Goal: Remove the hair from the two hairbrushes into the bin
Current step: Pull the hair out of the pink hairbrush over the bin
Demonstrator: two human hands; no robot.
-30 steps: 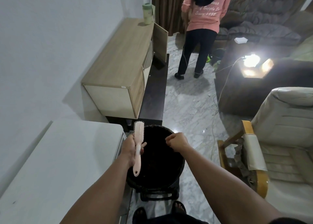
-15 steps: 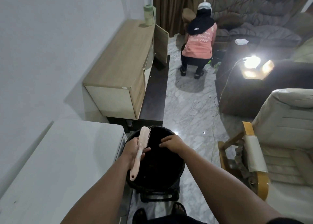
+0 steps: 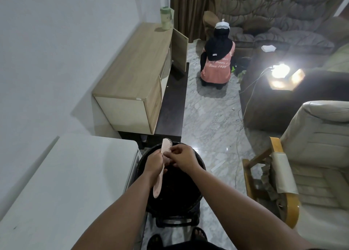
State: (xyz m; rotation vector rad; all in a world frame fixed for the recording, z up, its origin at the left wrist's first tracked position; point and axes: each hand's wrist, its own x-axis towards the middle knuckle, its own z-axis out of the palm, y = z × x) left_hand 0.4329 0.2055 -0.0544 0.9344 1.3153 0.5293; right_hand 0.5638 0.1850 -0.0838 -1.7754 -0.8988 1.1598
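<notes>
Head view: we are holding the pink hairbrush (image 3: 162,161) over the black bin (image 3: 173,189), our left hand (image 3: 154,163) clamped around its handle, bristles facing right. Our right hand (image 3: 182,158) is pinching fingertips together at the bristles. White surface (image 3: 66,183) is sitting just left of the bin.

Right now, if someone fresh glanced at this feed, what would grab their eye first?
Probably the pink hairbrush at bottom centre, gripped by the left hand over the open black bin, with the right hand pinching at its bristles. Next, the glaring lamp on the dark side table at right. Then the person in a pink top crouched on the marble floor farther back, facing away.
</notes>
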